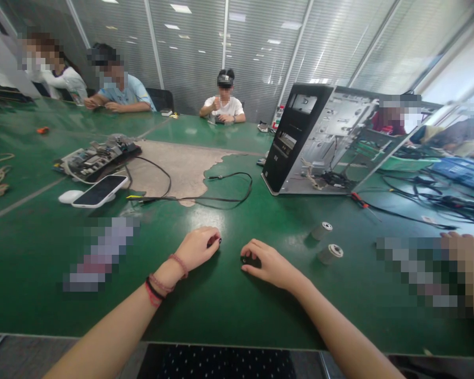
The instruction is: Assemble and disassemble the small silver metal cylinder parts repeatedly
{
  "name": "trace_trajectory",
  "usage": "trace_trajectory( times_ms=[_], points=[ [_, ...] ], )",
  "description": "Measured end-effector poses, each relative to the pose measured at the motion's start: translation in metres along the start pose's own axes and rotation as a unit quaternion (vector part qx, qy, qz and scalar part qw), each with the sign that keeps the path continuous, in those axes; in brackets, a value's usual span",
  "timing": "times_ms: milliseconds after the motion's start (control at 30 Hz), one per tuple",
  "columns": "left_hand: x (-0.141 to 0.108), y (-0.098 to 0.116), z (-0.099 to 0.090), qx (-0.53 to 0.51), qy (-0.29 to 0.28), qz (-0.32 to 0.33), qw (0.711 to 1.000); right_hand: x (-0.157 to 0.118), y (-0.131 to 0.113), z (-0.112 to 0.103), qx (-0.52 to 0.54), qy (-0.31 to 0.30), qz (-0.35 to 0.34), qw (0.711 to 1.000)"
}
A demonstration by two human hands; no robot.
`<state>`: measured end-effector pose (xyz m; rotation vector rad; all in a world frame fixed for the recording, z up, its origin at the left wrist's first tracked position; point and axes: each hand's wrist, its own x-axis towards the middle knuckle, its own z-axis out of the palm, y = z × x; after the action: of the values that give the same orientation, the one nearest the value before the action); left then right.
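Note:
My left hand (199, 246), with bracelets at its wrist, rests low over the green table left of centre. Its fingers are curled around a small black piece (214, 242), mostly hidden by them. Facing it across a narrow gap is my right hand (270, 263), thumb and fingers closed on a small dark block (250, 261). The exact kind of either piece is too small to tell. Two short metallic cylinders, a farther one (321, 231) and a nearer one (331, 254), stand upright to the right of my right hand.
An opened computer case (300, 142) stands at the back right. A black cable (221, 200) lies ahead of my hands. Farther left are a phone (100, 190) and a circuit assembly (98, 158). Another person's hand (464, 247) is at far right; several people sit around the table.

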<state>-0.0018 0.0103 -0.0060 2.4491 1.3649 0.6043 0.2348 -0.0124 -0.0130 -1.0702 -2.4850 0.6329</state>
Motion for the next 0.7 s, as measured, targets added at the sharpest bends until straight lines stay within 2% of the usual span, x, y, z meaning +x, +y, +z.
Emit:
trace_trajectory(
  times_ms=[133,200,233,300,367,433,500,567,600,700],
  points=[
    [0.0,0.0,-0.001,-0.004,0.003,0.003,1.0,0.001,0.001,0.0,0.005,0.017,-0.014,1.0],
    [0.0,0.0,-0.001,-0.006,0.004,0.002,1.0,0.002,0.005,-0.008,0.008,0.042,-0.013,0.999],
    [0.0,0.0,-0.001,-0.006,0.004,0.001,1.0,0.001,0.009,-0.014,0.007,0.069,-0.008,0.998],
    [0.0,0.0,-0.001,-0.005,0.001,0.001,1.0,-0.006,0.023,-0.034,-0.006,0.162,0.018,0.987],
    [0.0,-0.001,-0.001,-0.001,-0.001,0.003,1.0,-0.019,0.042,-0.059,-0.041,0.295,0.076,0.952],
    [0.0,-0.001,-0.001,0.002,-0.002,0.006,1.0,-0.038,0.064,-0.083,-0.085,0.42,0.153,0.89],
    [0.0,-0.001,-0.001,0.004,0.0,0.007,1.0,-0.057,0.086,-0.101,-0.118,0.504,0.212,0.829],
    [0.0,0.0,0.0,0.005,0.001,0.006,1.0,-0.074,0.106,-0.11,-0.132,0.513,0.264,0.806],
    [0.0,0.0,0.0,0.005,0.002,0.005,1.0,-0.08,0.114,-0.111,-0.134,0.495,0.288,0.809],
    [0.0,0.0,-0.001,0.006,0.001,0.004,1.0,-0.088,0.131,-0.109,-0.128,0.406,0.327,0.844]
  ],
)
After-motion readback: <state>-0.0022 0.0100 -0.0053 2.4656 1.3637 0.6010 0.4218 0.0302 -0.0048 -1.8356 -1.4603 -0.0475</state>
